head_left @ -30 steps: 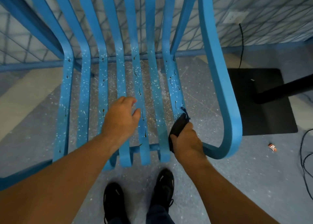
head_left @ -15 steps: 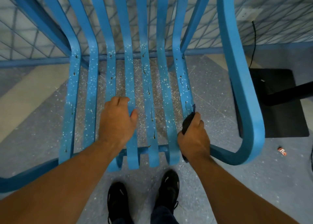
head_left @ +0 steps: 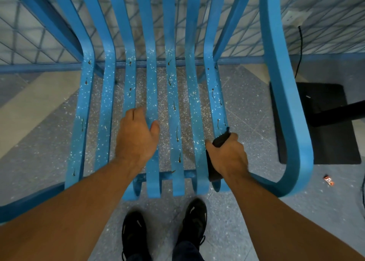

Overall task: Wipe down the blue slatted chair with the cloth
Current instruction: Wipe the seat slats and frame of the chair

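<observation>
My right hand [head_left: 227, 155] squeezes the cloth [head_left: 220, 140] round the right slat [head_left: 214, 94] of the chair [head_left: 150, 86]. That slat runs straight up the frame, its dirty part above my hand.

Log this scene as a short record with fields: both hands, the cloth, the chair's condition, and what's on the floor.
left hand: rests on the middle seat slats, fingertips out of sight
right hand: grips the cloth against the rightmost seat slat, near its front end
cloth: dark, bunched in the fist
blue slatted chair: seat slats speckled with white flecks and small brown streaks
floor: black shoes below the seat front; black mat to the right; small wrapper near the mat
</observation>
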### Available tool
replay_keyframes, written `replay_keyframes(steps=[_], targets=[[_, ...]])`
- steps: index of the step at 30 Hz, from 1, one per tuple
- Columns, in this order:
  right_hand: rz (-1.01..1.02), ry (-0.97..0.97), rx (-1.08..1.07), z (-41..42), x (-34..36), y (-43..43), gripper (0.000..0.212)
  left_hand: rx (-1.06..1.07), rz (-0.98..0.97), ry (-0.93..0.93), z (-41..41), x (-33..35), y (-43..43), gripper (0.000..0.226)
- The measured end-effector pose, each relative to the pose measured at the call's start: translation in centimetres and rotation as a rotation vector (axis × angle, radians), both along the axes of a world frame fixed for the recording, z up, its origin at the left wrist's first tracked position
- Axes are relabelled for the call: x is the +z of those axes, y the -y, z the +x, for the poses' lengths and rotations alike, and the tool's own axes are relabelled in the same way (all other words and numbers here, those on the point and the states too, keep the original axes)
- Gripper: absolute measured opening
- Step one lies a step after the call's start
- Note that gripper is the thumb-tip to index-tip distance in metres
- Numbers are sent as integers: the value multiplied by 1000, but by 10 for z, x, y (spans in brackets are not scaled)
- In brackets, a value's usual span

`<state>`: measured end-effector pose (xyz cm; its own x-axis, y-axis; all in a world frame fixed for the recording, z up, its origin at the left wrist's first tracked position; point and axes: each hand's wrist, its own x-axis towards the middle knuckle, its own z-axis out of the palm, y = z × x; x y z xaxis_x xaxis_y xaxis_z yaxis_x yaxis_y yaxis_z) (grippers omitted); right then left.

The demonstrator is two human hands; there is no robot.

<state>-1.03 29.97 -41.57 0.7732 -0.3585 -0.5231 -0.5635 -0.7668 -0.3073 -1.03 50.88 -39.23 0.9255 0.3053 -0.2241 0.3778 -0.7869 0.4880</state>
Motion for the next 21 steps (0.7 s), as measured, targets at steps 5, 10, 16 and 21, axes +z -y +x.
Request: replay_keyframes(steps=[5,10,16,21], targets=[[33,109,-7,-16,11,5,76,-11,3,37,-2,7,-3,55],[138,220,-135,-31,-4,-10,59,10,1,29,0,9,-2,55],[-58,67,-73,8,-12,-8,66,-23,17,41,0,4,-7,52],[25,119,-13,4,-12,-8,69,-45,33,31,1,4,-9,53]])
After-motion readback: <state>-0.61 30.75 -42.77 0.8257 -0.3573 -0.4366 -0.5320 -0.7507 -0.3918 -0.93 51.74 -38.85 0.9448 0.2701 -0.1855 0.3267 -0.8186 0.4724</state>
